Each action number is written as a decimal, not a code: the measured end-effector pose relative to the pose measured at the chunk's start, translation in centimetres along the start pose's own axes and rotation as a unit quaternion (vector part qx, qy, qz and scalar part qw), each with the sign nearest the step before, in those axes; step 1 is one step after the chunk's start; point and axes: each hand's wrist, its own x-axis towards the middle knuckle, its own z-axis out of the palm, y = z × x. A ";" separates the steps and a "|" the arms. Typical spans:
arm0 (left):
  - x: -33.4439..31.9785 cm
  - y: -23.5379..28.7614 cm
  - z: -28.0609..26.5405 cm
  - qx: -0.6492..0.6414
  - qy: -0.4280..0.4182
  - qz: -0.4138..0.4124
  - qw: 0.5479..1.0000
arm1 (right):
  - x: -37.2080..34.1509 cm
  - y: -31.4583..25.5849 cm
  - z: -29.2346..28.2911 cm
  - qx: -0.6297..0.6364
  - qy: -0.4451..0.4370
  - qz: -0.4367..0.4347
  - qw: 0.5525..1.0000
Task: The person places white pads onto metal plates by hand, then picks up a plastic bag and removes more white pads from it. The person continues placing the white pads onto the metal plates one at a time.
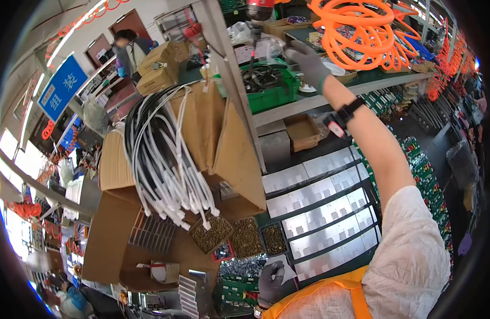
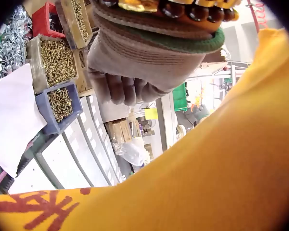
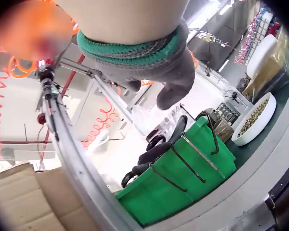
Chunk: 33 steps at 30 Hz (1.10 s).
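My right hand (image 1: 309, 63), in a grey glove with a green cuff, reaches out over the shelf beside a green bin (image 1: 274, 85). In the right wrist view the gloved right hand (image 3: 154, 72) is above the bin, its thumb hanging down and nothing seen in its grasp. Black parts and bent metal hooks (image 3: 185, 163) stick out over the bin's rim. Low in front of my body, my gloved left hand (image 1: 271, 282) is beside a white sheet (image 1: 285, 268). The left wrist view shows the left hand's fingers (image 2: 116, 90) loosely curled, holding nothing.
A hanging power screwdriver (image 1: 258, 13) and orange coiled hose (image 1: 356, 32) are near the right hand. An open carton (image 1: 239, 154) carries white and black cables (image 1: 165, 154). Brass screws fill trays (image 1: 246, 237) beside rows of metal plates (image 1: 319, 196). A dish (image 3: 255, 120) stands by the bin.
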 end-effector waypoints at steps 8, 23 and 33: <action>-3.4 1.1 -1.3 0.106 -0.072 0.027 0.991 | -22.4 -3.3 -1.7 -0.207 -0.071 -0.210 0.953; -12.3 -5.4 -1.8 0.145 -0.186 0.033 0.971 | -59.7 3.7 -9.0 -0.404 -0.445 0.232 0.765; -11.1 -10.5 -1.9 0.225 -0.116 -0.017 0.967 | -67.0 5.1 -7.5 -0.394 -0.375 0.316 0.777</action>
